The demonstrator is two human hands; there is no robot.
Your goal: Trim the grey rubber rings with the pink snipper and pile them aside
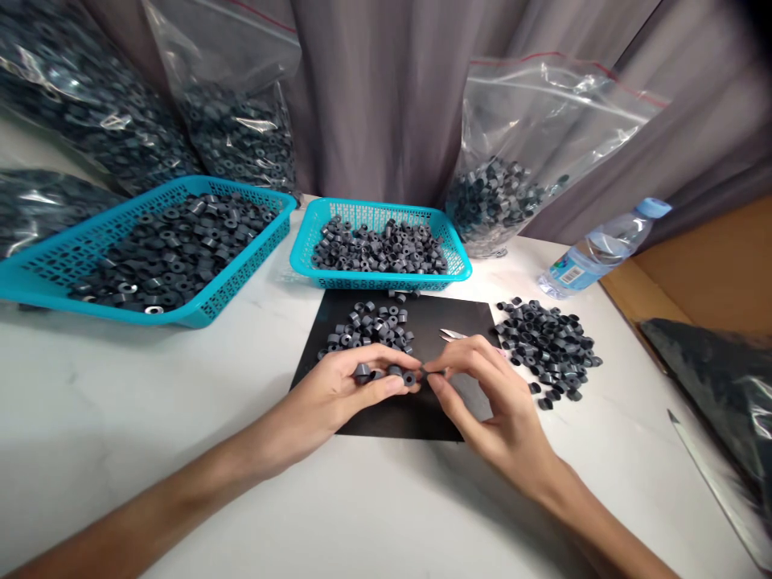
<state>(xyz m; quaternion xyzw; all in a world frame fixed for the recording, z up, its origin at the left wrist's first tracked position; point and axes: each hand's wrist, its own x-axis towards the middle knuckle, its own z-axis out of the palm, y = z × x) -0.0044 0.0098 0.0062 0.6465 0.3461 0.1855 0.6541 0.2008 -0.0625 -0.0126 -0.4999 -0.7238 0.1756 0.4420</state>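
Observation:
Several small dark grey ring-shaped parts [394,371] lie in my left hand [338,382], whose fingers curl around them. My right hand [488,386] pinches a small dark piece [433,371] between thumb and fingertips, close against the left fingertips; its exact shape is partly hidden. Both hands are above a black mat [386,422]. A pile of the grey ring parts [371,322] sits on the mat behind my left hand. Behind my right hand are scissors [451,334], with only the blade tips showing clearly.
Two blue baskets [379,283] [199,310] of grey ring parts stand behind. Loose dark bands [548,346] are heaped on the right near a water bottle [606,245]. A zip bag [507,185] and other filled bags [235,137] line the curtain. A cardboard box [712,273] stands far right.

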